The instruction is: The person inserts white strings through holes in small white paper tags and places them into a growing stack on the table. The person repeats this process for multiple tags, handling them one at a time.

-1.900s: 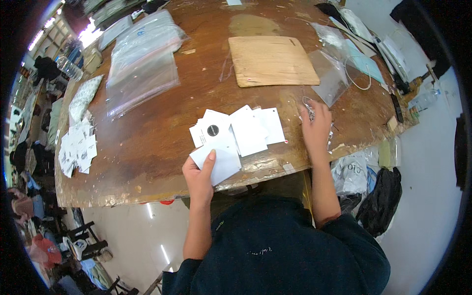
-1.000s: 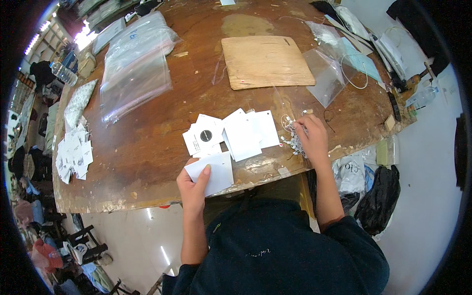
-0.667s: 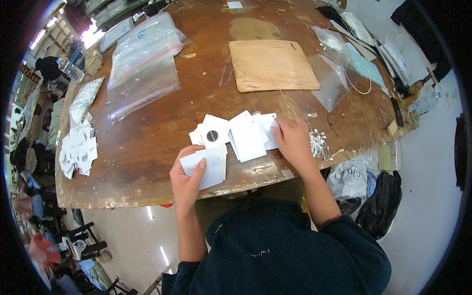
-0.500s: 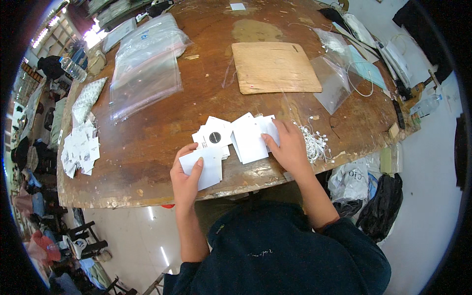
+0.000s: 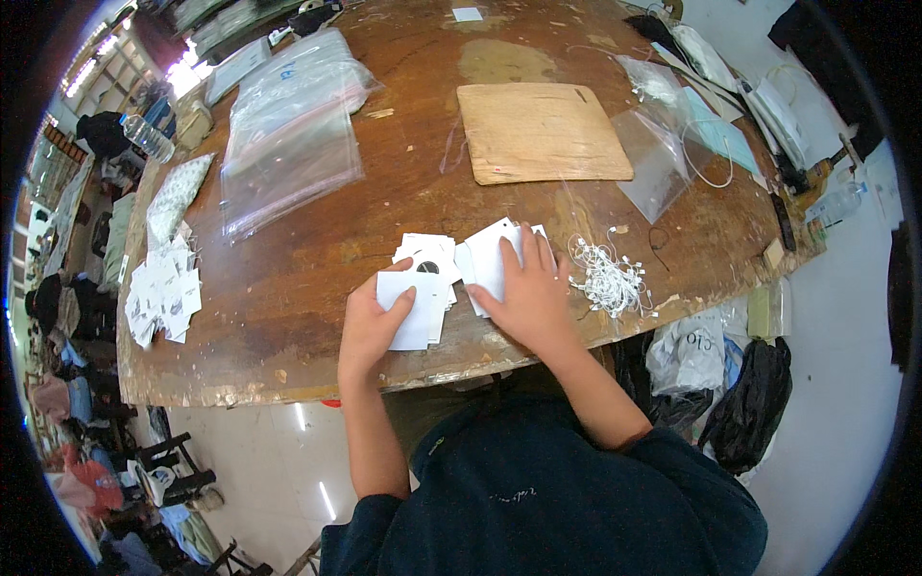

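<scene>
Here the left hand [image 5: 370,322] pinches a white card [image 5: 408,305] near the wooden surface's [image 5: 317,259] six o'clock edge; the right hand [image 5: 526,293] lies flat, released, on card stack [image 5: 490,257], strings [image 5: 607,278] at three o'clock

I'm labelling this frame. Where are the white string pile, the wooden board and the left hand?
String pile [image 5: 607,279], head view, middle of the tangle.
Wooden board [image 5: 540,131], head view, centre of its top face.
Left hand [image 5: 373,322], head view, back of the hand.
</scene>
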Tool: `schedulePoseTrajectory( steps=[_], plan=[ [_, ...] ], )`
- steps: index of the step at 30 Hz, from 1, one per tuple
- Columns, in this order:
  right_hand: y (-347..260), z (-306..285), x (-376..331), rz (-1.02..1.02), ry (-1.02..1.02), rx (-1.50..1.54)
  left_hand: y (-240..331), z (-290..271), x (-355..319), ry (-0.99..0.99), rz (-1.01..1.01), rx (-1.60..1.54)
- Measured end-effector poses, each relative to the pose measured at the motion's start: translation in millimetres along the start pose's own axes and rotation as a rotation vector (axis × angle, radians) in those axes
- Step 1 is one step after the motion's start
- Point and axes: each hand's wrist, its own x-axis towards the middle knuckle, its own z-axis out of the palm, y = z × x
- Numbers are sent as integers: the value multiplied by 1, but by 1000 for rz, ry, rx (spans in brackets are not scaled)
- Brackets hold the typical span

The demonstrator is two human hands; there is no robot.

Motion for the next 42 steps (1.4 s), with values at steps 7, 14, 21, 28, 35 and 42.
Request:
schedulePoseTrajectory(
  steps=[7, 14, 21, 28, 35, 42],
  plan=[
    [-4, 8, 3, 49, 44, 23, 0, -7, 3, -47, -53, -43],
    [0, 7, 2, -53, 143, 81, 10, 2, -4, 41, 14, -81],
    [73, -26, -7, 68, 361, 116, 14, 6, -30, 88, 76, -177],
    [108, -18, 7, 40, 267, 65, 5, 22, -39, 26, 110, -204],
    [112, -86, 0, 171, 725, 868, -1, 28, -52, 222, 24, -359],
    [91, -110, 14, -10, 952, 816, -3, 48, -46, 309, 41, -391]
  ],
)
